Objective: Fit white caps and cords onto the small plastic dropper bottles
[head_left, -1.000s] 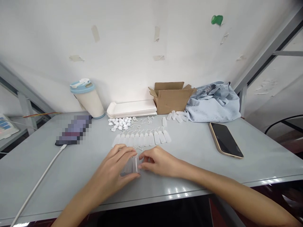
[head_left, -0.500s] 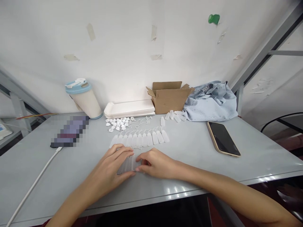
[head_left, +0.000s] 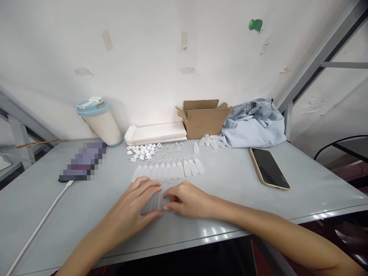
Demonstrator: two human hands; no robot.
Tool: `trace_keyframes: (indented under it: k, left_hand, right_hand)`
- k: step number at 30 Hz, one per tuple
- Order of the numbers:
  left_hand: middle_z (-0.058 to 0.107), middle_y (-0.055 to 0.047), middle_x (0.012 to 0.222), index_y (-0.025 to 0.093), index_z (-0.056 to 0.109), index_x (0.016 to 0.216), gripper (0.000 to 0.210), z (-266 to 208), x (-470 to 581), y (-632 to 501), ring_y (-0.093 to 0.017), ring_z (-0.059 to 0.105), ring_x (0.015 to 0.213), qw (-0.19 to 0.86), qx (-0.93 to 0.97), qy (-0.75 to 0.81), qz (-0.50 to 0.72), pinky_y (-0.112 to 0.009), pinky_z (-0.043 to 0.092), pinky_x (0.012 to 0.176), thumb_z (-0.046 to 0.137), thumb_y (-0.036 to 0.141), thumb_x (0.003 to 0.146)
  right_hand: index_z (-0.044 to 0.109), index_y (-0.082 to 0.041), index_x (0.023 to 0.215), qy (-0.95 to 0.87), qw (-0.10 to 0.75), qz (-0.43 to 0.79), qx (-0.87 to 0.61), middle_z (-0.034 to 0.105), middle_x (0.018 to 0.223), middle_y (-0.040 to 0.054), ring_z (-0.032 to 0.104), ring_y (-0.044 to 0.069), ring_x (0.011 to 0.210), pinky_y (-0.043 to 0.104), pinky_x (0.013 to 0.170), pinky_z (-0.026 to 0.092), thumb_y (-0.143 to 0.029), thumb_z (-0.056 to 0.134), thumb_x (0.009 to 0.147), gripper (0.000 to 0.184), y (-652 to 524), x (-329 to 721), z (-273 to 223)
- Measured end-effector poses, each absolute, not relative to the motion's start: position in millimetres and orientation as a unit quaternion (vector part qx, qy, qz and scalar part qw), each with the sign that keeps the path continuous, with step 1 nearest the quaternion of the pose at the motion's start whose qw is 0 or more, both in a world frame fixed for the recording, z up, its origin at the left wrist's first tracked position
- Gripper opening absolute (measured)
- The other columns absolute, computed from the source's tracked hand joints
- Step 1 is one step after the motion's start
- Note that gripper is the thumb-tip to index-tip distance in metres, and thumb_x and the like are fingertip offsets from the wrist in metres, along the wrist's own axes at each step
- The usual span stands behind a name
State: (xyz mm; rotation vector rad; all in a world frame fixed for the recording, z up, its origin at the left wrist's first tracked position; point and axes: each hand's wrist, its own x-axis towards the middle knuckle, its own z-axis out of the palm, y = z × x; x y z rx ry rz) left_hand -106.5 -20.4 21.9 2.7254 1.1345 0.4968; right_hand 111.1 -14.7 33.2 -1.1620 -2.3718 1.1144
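A bunch of translucent plastic tags (head_left: 153, 204) lies side by side on the desk between my hands. My left hand (head_left: 138, 203) curves over it, fingers along the far ends and thumb along the near ends. At its right edge, the bent index finger and thumb of my right hand (head_left: 182, 201) grip the bunch's far and near ends. Just beyond, a row of tags with white strings (head_left: 168, 170) is laid out, its left end close to my left fingertips. Part of the bunch is hidden under my left fingers.
Small white caps (head_left: 142, 150) and loose strings lie behind the row. Farther back are a white stack (head_left: 156, 132), an open cardboard box (head_left: 205, 122), loose tags (head_left: 211, 142) and blue cloth (head_left: 253, 126). A tumbler (head_left: 100, 124) and phones (head_left: 270, 168) (head_left: 83, 161) stand or lie around.
The whole view has shifted slightly, so things appear a little farther left. Both hands keep nearly the same pose around the bunch of tags.
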Motion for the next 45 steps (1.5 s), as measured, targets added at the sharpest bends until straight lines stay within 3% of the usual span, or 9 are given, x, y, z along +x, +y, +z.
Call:
trace_keyframes:
  k: [8,14,16,19,21,24,33,40,45]
  left_hand:
    - [0.062,-0.005,0.114,0.025,0.055,0.116,0.044,39.1,-102.9,-16.0,-0.028,0.051,0.112,0.108,0.903,0.376,0.175,-0.041,0.050,0.091,0.068,0.043,0.078]
    - [0.063,-0.006,0.106,0.023,0.059,0.111,0.034,66.2,-91.0,20.6,-0.025,0.056,0.103,0.138,0.873,0.428,0.190,-0.038,0.050,0.083,0.050,0.048,0.088]
    - [0.065,-0.007,0.106,0.021,0.062,0.106,0.033,68.8,-85.8,42.7,-0.026,0.056,0.102,0.131,0.862,0.451,0.192,-0.037,0.051,0.078,0.043,0.044,0.091]
    - [0.067,-0.009,0.103,0.018,0.065,0.102,0.032,63.8,-76.2,76.0,-0.027,0.057,0.102,0.096,0.877,0.443,0.156,-0.039,0.048,0.085,0.039,0.030,0.088]
    - [0.069,-0.009,0.099,0.018,0.068,0.098,0.035,56.6,-69.3,92.8,-0.027,0.059,0.100,0.073,0.892,0.431,0.117,-0.040,0.048,0.084,0.036,0.019,0.085]
    - [0.071,-0.009,0.093,0.019,0.071,0.094,0.040,46.4,-61.9,104.9,-0.027,0.061,0.094,0.065,0.898,0.421,0.105,-0.039,0.048,0.082,0.035,0.011,0.077]
    - [0.072,-0.008,0.093,0.020,0.072,0.087,0.039,36.3,-69.6,103.0,-0.025,0.065,0.091,0.062,0.892,0.427,0.137,-0.036,0.051,0.081,0.037,0.012,0.071]
    - [0.067,-0.012,0.111,0.012,0.066,0.104,0.042,46.2,-67.7,87.6,-0.025,0.062,0.100,0.055,0.846,0.476,0.233,-0.039,0.048,0.087,0.033,0.015,0.080]
    - [0.070,-0.007,0.097,0.016,0.067,0.093,0.028,55.6,-54.6,71.0,-0.019,0.062,0.078,0.072,0.799,0.474,0.362,-0.032,0.050,0.074,0.042,0.025,0.086]
  right_hand:
    - [0.070,-0.014,0.097,-0.822,0.148,0.389,-0.389,0.064,0.066,0.0009,0.054,0.011,0.058,0.020,0.055,0.038,-0.026,0.062,0.083,0.021,-14.9,112.0,34.6]
    - [0.070,-0.013,0.091,-0.787,0.247,0.367,-0.429,0.064,0.063,0.0001,0.053,0.010,0.055,0.020,0.057,0.038,-0.025,0.061,0.085,0.017,1.7,125.0,48.9]
    - [0.069,-0.014,0.091,-0.769,0.294,0.332,-0.460,0.065,0.064,-0.0001,0.055,0.010,0.057,0.020,0.059,0.040,-0.022,0.057,0.087,0.015,16.8,137.5,51.4]
    - [0.066,-0.012,0.096,-0.749,0.334,0.209,-0.533,0.068,0.074,0.0032,0.057,0.012,0.064,0.023,0.065,0.041,-0.019,0.054,0.087,0.016,43.8,162.2,48.8]
    - [0.065,-0.013,0.100,-0.747,0.318,0.119,-0.571,0.069,0.087,0.0057,0.059,0.013,0.073,0.024,0.069,0.041,-0.017,0.052,0.088,0.018,59.8,178.2,43.9]
    - [0.064,-0.012,0.102,-0.741,0.290,0.095,-0.598,0.068,0.088,0.0077,0.058,0.015,0.073,0.027,0.068,0.040,-0.019,0.052,0.089,0.019,74.4,193.7,36.1]
    - [0.062,-0.016,0.115,-0.758,0.202,0.082,-0.615,0.060,0.100,0.0139,0.056,0.021,0.085,0.029,0.073,0.038,-0.025,0.045,0.093,0.029,76.6,195.1,25.0]
    - [0.063,-0.019,0.113,-0.768,0.180,0.091,-0.607,0.056,0.095,0.0111,0.054,0.020,0.081,0.030,0.077,0.039,-0.028,0.035,0.097,0.033,81.9,198.9,18.0]
    - [0.060,-0.019,0.114,-0.765,0.190,0.100,-0.608,0.054,0.097,0.0112,0.054,0.020,0.077,0.031,0.076,0.040,-0.032,0.037,0.096,0.032,81.5,197.9,12.7]
